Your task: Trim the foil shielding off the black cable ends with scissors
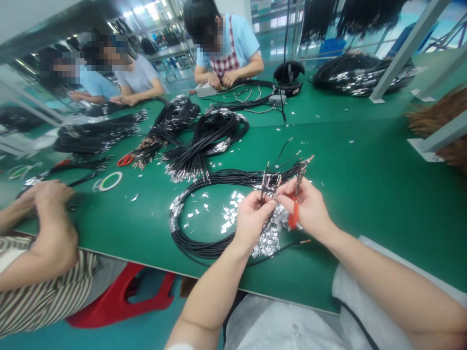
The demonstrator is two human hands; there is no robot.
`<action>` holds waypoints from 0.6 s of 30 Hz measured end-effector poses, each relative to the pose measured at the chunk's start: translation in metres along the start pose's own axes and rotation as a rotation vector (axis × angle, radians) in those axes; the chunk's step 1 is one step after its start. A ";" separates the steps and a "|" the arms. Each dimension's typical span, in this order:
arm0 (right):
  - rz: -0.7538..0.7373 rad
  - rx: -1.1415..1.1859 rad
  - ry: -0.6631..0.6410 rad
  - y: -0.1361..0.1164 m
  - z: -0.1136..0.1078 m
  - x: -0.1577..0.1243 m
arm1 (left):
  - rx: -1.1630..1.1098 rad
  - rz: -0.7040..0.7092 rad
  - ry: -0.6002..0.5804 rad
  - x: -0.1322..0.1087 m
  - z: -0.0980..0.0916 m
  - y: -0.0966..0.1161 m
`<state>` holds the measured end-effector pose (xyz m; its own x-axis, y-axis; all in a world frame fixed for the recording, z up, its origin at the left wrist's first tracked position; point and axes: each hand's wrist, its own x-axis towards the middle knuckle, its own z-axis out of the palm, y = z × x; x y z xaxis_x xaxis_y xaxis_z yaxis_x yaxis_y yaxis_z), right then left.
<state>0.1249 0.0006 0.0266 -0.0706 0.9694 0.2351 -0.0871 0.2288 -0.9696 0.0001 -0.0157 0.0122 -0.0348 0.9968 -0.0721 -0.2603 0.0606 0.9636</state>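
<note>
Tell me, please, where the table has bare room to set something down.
The largest mostly bare patch lies between the right hand and the lower metal post; a smaller one, between the black cable loop and the neighbour's forearm. Silvery scraps and that loop crowd the left hand.

Surface (368, 194): solid green. Cable loop (204, 249): black, with silver foil wraps (175, 214). Foil scraps (268, 243): bright silver. Hand tool (294, 214): orange-red handle. Far cable bundle (219, 125): black, silver at the tips. Tape ring (119, 178): white. Red-handled tool (126, 160): red loops. Co-worker's apron (231, 56): red-and-white check, over a light blue shirt (248, 36). Neighbour's garment (44, 301): narrow dark and pale stripes. Chair (105, 304): red. Wearer's garment (280, 323): pale grey. Floor (146, 335): teal. Frame leg (404, 53): whitish grey. Bin (332, 47): blue. Bundle at right edge (438, 114): brown.
</note>
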 end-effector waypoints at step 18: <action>0.282 0.248 -0.149 0.007 0.010 -0.002 | -0.085 0.097 -0.003 0.004 -0.004 0.006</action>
<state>0.1148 -0.0010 0.0198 -0.2677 0.9634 -0.0126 -0.2793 -0.0901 -0.9560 -0.0053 -0.0114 0.0170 -0.0610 0.9979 0.0214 -0.3368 -0.0408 0.9407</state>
